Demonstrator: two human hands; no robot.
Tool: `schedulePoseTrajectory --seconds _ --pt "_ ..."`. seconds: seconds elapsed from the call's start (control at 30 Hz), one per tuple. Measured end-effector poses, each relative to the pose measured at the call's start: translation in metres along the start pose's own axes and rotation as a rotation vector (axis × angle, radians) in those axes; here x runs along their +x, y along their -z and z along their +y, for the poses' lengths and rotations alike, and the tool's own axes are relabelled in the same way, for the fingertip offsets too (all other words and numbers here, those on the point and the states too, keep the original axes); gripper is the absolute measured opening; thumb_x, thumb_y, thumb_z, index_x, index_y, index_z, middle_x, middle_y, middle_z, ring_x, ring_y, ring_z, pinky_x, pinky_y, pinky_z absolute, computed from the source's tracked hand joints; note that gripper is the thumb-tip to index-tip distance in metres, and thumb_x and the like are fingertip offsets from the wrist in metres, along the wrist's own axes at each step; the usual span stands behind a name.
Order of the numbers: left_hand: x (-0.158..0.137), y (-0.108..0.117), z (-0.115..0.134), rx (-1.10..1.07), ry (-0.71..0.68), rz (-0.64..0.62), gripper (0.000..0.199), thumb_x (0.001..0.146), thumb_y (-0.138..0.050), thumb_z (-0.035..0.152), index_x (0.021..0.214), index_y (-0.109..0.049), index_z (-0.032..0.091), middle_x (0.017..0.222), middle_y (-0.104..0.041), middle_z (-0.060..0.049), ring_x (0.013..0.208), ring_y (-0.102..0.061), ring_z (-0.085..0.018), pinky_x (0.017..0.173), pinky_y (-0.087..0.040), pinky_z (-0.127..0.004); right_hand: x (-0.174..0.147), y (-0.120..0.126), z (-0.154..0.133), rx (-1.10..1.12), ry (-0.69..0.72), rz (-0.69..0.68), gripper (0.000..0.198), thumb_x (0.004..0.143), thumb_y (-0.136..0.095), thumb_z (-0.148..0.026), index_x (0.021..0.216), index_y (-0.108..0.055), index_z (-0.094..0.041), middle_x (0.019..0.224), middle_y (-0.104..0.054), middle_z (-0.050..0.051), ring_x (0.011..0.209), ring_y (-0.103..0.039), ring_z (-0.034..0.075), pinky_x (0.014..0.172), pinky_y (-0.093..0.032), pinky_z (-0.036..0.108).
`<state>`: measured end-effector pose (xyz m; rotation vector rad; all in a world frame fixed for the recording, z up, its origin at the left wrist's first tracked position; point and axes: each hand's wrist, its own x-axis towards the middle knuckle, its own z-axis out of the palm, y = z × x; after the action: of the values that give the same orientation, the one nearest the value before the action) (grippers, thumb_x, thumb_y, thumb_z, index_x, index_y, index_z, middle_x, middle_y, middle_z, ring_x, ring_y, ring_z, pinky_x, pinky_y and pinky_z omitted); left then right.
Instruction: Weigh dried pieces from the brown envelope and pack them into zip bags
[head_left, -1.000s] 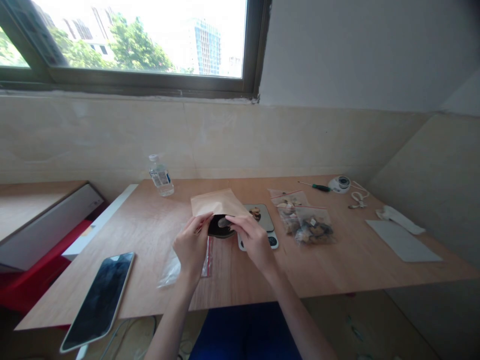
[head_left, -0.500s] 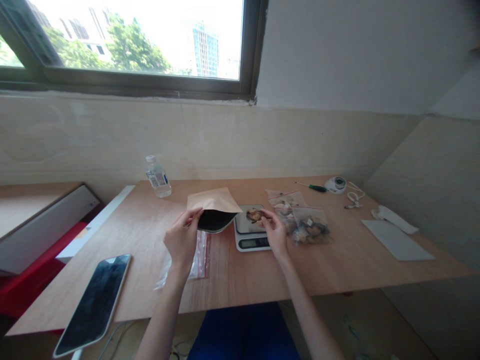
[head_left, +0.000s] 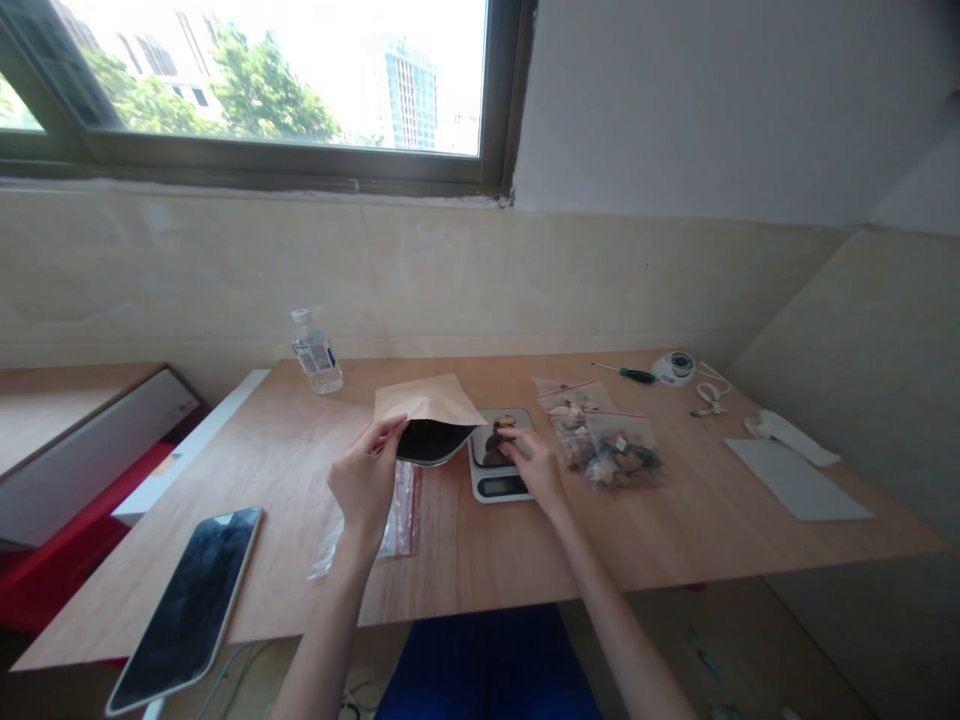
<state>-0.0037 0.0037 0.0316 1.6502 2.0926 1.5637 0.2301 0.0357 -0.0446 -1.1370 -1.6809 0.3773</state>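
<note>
My left hand (head_left: 367,460) is closed on the edge of a brown kraft paper pouch (head_left: 427,398). The pouch's mouth gapes toward me, and its inside is dark. To the right of it, my right hand (head_left: 536,465) reaches over a small white kitchen scale (head_left: 481,482). The thumb and fingertips pinch at a brown piece that looks like dried mushroom (head_left: 505,423), low over the scale's plate. My fingers partly cover it. Just right of that hand lie clear zip bags (head_left: 622,450) with more dried mushroom pieces inside.
Under my left wrist lie flat clear zip bags (head_left: 401,515) with red seals. A phone (head_left: 187,605) overhangs the front left table edge. A water bottle (head_left: 318,360) stands at the back left. Toward the right are a screwdriver (head_left: 636,375), a white camera (head_left: 673,368) and a white sheet (head_left: 795,480).
My right hand has moved left and in over the scale plate, its fingertips now at the dried mushroom. The left hand and pouch have hardly moved.
</note>
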Motion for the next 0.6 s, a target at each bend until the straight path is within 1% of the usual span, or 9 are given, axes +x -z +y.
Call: schedulePoseTrajectory --seconds 0.13,0.23,0.37,0.43,0.6 --pt "0.000 0.001 0.000 -0.006 -0.006 0.000 0.013 0.079 -0.062 0.038 0.087 -0.072 0.034 0.082 -0.073 0.006 0.073 -0.067 -0.012 0.060 -0.042 -0.020 0.007 0.004 -0.003 0.056 -0.031 0.057 0.019 0.085 -0.052 -0.025 0.095 -0.067 -0.019 0.095 -0.068 0.007 0.090 -0.063 0.018 0.083 -0.048 0.032" --pt "0.000 0.001 0.000 -0.014 -0.001 0.006 0.013 0.079 -0.062 0.038 0.087 -0.072 0.034 0.082 -0.073 0.006 0.073 -0.067 -0.012 0.060 -0.042 -0.020 0.012 0.009 0.000 0.074 -0.052 0.114 0.019 0.085 -0.053 -0.027 0.094 -0.067 -0.018 0.094 -0.068 0.007 0.088 -0.063 0.018 0.082 -0.049 0.032" --pt "0.000 0.000 -0.001 -0.024 -0.003 0.001 0.013 0.079 -0.062 0.039 0.087 -0.072 0.034 0.083 -0.073 0.007 0.072 -0.067 -0.012 0.060 -0.042 -0.020 0.017 0.018 0.013 -0.030 -0.063 0.192 0.018 0.084 -0.053 -0.028 0.092 -0.066 -0.019 0.093 -0.069 0.007 0.090 -0.062 0.019 0.083 -0.047 0.034" --pt "0.000 0.000 -0.001 -0.025 -0.002 -0.001 0.013 0.079 -0.062 0.039 0.087 -0.072 0.034 0.082 -0.073 0.007 0.072 -0.067 -0.012 0.060 -0.042 -0.020 0.017 0.022 0.021 -0.120 -0.060 0.178 0.019 0.084 -0.051 -0.028 0.092 -0.066 -0.019 0.094 -0.069 0.007 0.091 -0.061 0.021 0.085 -0.046 0.036" --pt "-0.001 0.001 -0.001 -0.018 -0.004 -0.011 0.013 0.079 -0.062 0.039 0.087 -0.071 0.034 0.081 -0.073 0.007 0.072 -0.067 -0.012 0.059 -0.042 -0.021 0.015 0.027 0.035 -0.256 -0.051 0.060 0.021 0.085 -0.048 -0.028 0.093 -0.066 -0.019 0.095 -0.069 0.008 0.093 -0.060 0.023 0.086 -0.045 0.039"
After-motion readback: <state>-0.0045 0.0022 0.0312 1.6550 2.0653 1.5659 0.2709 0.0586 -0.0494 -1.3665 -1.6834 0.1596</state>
